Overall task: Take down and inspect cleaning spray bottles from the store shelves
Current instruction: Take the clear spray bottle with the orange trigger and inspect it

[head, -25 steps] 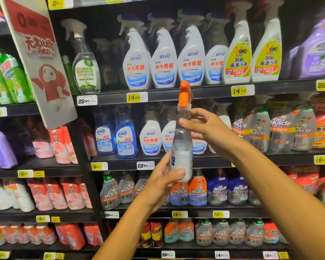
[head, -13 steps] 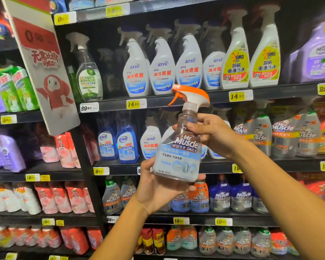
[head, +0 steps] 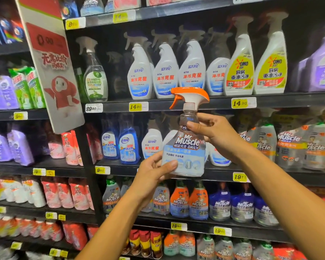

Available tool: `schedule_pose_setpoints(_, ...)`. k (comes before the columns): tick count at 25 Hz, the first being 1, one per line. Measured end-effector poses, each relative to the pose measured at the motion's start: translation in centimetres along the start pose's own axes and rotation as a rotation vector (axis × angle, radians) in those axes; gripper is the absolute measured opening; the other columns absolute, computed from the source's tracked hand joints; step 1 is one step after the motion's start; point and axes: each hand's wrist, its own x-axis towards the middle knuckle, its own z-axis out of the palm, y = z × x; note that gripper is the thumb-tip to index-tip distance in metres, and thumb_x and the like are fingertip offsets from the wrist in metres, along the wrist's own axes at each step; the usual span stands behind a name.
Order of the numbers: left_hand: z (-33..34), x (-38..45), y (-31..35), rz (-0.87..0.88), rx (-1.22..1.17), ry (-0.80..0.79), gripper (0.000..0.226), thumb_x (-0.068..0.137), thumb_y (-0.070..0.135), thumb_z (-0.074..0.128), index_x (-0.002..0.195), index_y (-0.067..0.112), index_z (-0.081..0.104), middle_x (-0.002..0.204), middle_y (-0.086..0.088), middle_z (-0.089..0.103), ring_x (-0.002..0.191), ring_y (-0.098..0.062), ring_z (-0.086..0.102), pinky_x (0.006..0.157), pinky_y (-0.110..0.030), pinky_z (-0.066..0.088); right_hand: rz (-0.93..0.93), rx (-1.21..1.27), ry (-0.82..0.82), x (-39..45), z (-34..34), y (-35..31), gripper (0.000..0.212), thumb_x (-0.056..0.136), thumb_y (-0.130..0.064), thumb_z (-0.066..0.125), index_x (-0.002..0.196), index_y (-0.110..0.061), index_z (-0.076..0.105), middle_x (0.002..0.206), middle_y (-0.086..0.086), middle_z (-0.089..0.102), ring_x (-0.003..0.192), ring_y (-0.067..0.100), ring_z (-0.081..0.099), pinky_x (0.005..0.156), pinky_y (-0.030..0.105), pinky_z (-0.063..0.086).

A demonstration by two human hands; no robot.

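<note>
The Mr Muscle spray bottle (head: 184,147) is off the shelf (head: 176,106), held up in front. The left hand (head: 154,171) grips its bottom and the right hand (head: 212,130) pinches its neck, so the label faces us for reading.

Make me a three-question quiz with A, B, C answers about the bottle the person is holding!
1. Where does the right hand grip the bottle?
A. neck
B. base
C. trigger

2. What colour is the trigger?
A. green
B. orange
C. purple

3. How is the bottle held?
A. upside down
B. lying flat
C. upright, label to camera

Answers:
1 A, fingers pinch the clear neck under the spray head.
2 B, trigger and top are orange.
3 C, spray head is on top, the label is readable, and the left hand holds the lower body.
</note>
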Motion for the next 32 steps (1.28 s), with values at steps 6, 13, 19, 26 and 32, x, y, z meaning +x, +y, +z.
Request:
schedule_pose_setpoints(6, -0.3, -0.3, 1.0, 0.009, -0.052, 0.07, 0.051, 0.076, 0.017, 0.077, 0.123, 0.008, 0.061, 0.118, -0.013, 0.071, 0.111, -0.028, 0.068, 0.086, -0.032, 0.058, -0.04, 0.008, -0.045, 0.9, 1.2, -0.9, 0.026, 0.084, -0.017, 0.071, 0.109, -0.022, 0.071, 0.096, -0.007, 0.078, 0.088, 0.006, 0.074, 0.065, 0.015, 0.055)
schedule_pose_setpoints(13, -2.7, -0.8, 2.7, 0.041, -0.145, 0.137, 0.062, 0.067, 0.025, 0.082, 0.124, 0.009, 0.061, 0.12, -0.014, 0.07, 0.112, -0.028, 0.067, 0.088, -0.035, 0.057, -0.073, 0.022, -0.073, 3.3, 4.5, -1.4, 0.021, 0.081, -0.029, 0.07, 0.1, -0.021, 0.07, 0.084, -0.009, 0.077, 0.079, 0.002, 0.071, 0.067, 0.02, 0.058)
schedule_pose_setpoints(19, -7.4, 0.8, 5.7, 0.092, -0.07, 0.15, 0.061, 0.069, 0.022, 0.08, 0.123, 0.007, 0.058, 0.119, -0.013, 0.07, 0.112, -0.029, 0.067, 0.095, -0.041, 0.051, -0.11, 0.053, -0.066, 7.5, 8.9, -1.8, 0.015, 0.091, -0.014, 0.064, 0.104, -0.017, 0.072, 0.092, -0.003, 0.076, 0.087, 0.01, 0.07, 0.08, 0.032, 0.058)
schedule_pose_setpoints(26, -16.0, 6.4, 13.2, 0.214, 0.185, 0.148, 0.039, 0.082, 0.009, 0.069, 0.12, 0.011, 0.061, 0.112, -0.008, 0.074, 0.106, -0.022, 0.069, 0.085, -0.027, 0.056, -0.305, -0.002, -0.039, 16.5, 15.0, -4.0, 0.015, 0.094, -0.012, 0.062, 0.102, -0.016, 0.073, 0.088, -0.01, 0.078, 0.083, 0.001, 0.071, 0.068, 0.014, 0.054)
schedule_pose_setpoints(32, -21.8, 11.4, 20.1, 0.373, 0.31, 0.223, 0.029, 0.087, 0.0, 0.066, 0.115, 0.007, 0.066, 0.104, -0.008, 0.076, 0.097, -0.02, 0.072, 0.077, -0.026, 0.057, -0.437, -0.009, 0.114, 24.6, 20.0, -6.3, 0.002, 0.094, -0.017, 0.065, 0.094, -0.018, 0.066, 0.075, -0.015, 0.075, 0.072, -0.004, 0.07, 0.062, 0.011, 0.051)
